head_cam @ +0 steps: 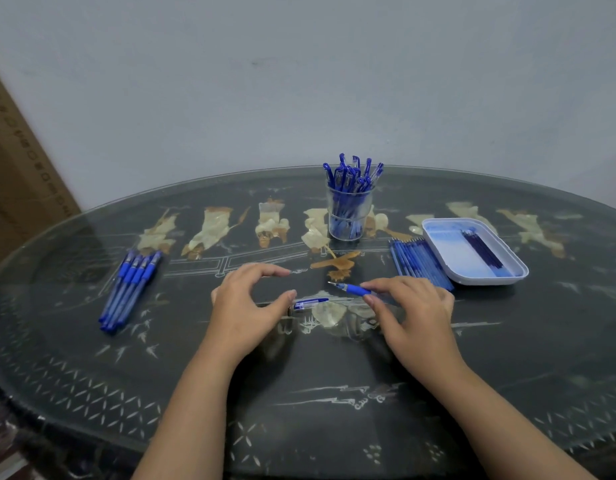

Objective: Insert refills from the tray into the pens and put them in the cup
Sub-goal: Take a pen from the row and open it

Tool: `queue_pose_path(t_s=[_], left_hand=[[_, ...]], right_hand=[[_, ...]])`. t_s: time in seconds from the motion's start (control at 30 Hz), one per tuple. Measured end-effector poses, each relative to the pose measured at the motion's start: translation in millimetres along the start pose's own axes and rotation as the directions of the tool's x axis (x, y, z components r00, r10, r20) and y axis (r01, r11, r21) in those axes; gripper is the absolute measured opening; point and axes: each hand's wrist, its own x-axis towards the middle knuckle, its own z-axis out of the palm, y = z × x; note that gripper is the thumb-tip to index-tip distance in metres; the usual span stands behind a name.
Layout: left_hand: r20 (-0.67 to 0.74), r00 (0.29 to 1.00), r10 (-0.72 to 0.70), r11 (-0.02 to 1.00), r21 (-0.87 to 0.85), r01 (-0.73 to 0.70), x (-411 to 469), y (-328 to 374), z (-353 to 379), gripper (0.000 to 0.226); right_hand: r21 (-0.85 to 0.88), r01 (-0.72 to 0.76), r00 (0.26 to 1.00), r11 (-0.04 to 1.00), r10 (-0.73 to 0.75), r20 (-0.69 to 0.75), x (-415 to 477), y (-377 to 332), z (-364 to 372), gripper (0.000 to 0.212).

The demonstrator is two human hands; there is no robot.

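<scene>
My right hand (412, 313) pinches a pen (351, 289) with a blue grip low over the table, its tip pointing left. A clear pen cap with a blue clip (310, 302) lies on the glass between my hands. My left hand (251, 306) hovers with curved fingers that hold nothing, its thumb tip at the cap's left end. A clear cup (350, 220) holding several blue pens stands behind my hands. The white tray (438, 244) at the right holds a few dark refills (483, 251).
Several blue pens (131, 289) lie side by side at the left. A row of blue pen parts (421, 263) lies against the tray's left side. The dark glass-topped table (299, 375) is oval. A cardboard box (19, 168) leans at the far left.
</scene>
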Motion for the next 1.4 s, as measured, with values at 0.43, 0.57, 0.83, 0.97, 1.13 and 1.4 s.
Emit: queue_pose_path(t_s=[0.43, 0.57, 0.83, 0.97, 1.13, 1.4], left_hand=[[0.342, 0.939, -0.028, 0.895, -0.410, 0.176, -17, 55, 37, 0.040], [0.330, 0.942, -0.061, 0.889, -0.410, 0.201, -18, 53, 42, 0.033], [0.377, 0.926, -0.023, 0.926, -0.340, 0.161, -18, 59, 36, 0.032], [0.396, 0.918, -0.005, 0.940, -0.311, 0.139, -18, 59, 34, 0.029], [0.405, 0.914, 0.012, 0.951, -0.287, 0.115, -17, 59, 32, 0.027], [0.399, 0.917, 0.007, 0.953, -0.280, 0.115, -17, 60, 32, 0.024]], right_hand=[[0.675, -0.456, 0.881, 0.580, 0.404, 0.248, 21, -38, -23, 0.011], [0.685, -0.465, 0.875, 0.561, 0.410, 0.258, 20, -39, -23, 0.018], [0.803, -0.404, 0.879, 0.438, 0.429, 0.209, 26, -37, -29, 0.018], [0.823, -0.469, 0.833, 0.321, 0.471, 0.291, 27, -35, -29, 0.012], [0.860, -0.441, 0.826, 0.257, 0.490, 0.277, 31, -31, -33, 0.012], [0.889, -0.293, 0.875, 0.353, 0.474, 0.101, 33, -34, -42, 0.029]])
